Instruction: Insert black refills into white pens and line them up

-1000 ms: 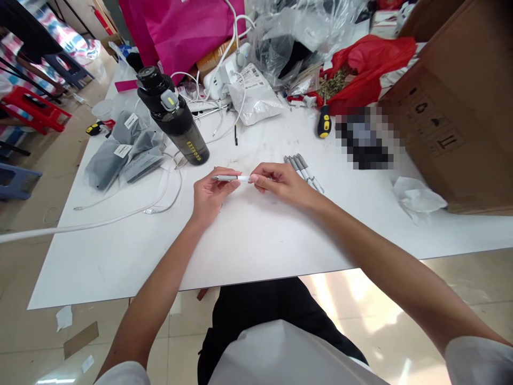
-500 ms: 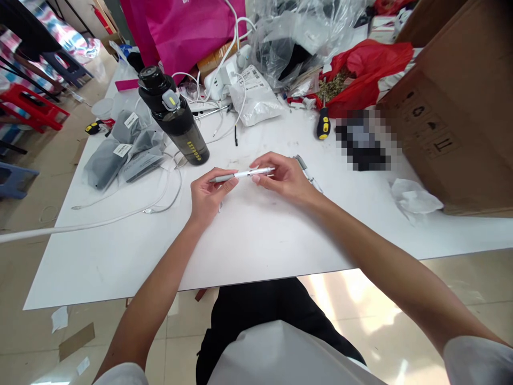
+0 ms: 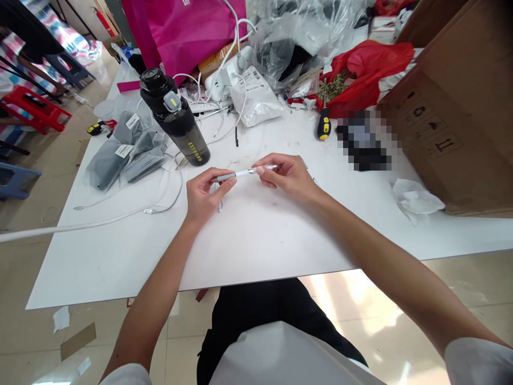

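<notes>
A slim white and grey pen (image 3: 242, 173) is held level just above the white table (image 3: 256, 240). My left hand (image 3: 206, 193) pinches its grey left end between thumb and fingers. My right hand (image 3: 286, 176) pinches the other end with its fingertips. A small bunch of grey pens lies on the table behind my right hand and is almost wholly hidden by it.
A black water bottle (image 3: 176, 117) leans behind my left hand, with grey plastic packets (image 3: 120, 155) and white cables (image 3: 120, 216) to its left. A yellow-handled screwdriver (image 3: 323, 124), a red bag (image 3: 360, 67), a cardboard box (image 3: 460, 101) and crumpled white paper (image 3: 417, 199) lie right.
My right hand slid outward along the pen, baring more of its white barrel, and then closed back in a little. The pen tilted slightly, its right end higher.
</notes>
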`<state>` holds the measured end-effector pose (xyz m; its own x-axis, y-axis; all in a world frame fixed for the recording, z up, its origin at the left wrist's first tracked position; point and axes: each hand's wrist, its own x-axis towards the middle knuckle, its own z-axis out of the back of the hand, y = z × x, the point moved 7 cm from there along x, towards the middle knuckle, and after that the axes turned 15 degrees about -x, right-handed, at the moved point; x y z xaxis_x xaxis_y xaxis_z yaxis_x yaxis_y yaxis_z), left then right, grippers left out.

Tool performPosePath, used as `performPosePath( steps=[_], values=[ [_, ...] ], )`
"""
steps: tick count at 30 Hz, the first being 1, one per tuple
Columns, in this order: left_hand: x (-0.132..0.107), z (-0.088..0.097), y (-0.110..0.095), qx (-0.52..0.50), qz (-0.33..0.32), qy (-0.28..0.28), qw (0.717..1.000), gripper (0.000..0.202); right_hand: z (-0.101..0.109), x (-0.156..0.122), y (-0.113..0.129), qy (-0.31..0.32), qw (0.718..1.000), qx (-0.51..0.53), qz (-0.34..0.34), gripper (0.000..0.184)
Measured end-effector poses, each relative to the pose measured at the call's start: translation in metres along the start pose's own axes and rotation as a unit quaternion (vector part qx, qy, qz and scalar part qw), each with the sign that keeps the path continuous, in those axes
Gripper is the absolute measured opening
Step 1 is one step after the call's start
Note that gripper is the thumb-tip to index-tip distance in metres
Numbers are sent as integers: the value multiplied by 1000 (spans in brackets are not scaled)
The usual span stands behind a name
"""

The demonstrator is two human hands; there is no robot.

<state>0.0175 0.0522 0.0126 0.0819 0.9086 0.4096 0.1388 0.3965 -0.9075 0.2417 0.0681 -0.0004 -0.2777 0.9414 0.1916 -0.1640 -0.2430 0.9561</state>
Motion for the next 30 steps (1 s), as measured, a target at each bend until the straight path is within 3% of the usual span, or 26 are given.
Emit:
performPosePath(
  steps=[7, 13, 16, 21, 23, 26, 30],
  values=[
    [-6, -6, 7, 30, 12, -7, 999, 15, 4, 4, -9, -80, 994, 61, 35, 44],
    [-17, -19, -3, 133, -86, -19, 987, 9, 1, 4, -18, -77, 996, 48, -10, 53],
    [-18, -23, -3, 145, -106, -7, 984, 16, -1, 4, -15, -81, 993, 82, -32, 58],
    [-13, -25, -8, 179, -145, 60, 971, 42, 7, 10, -15, -97, 981, 150, -78, 69],
    [-13, -29, -23, 167, -172, 64, 969, 36, 19, 13, -20, -110, 974, 177, -84, 70],
    [-28, -47, -63, 95, -204, 48, 973, 25, 39, 18, -27, -93, 973, 202, -57, 67],
    [-79, -82, -120, 15, -108, 43, 993, 40, 59, 17, -39, -69, 973, 213, -47, 68]
  ],
)
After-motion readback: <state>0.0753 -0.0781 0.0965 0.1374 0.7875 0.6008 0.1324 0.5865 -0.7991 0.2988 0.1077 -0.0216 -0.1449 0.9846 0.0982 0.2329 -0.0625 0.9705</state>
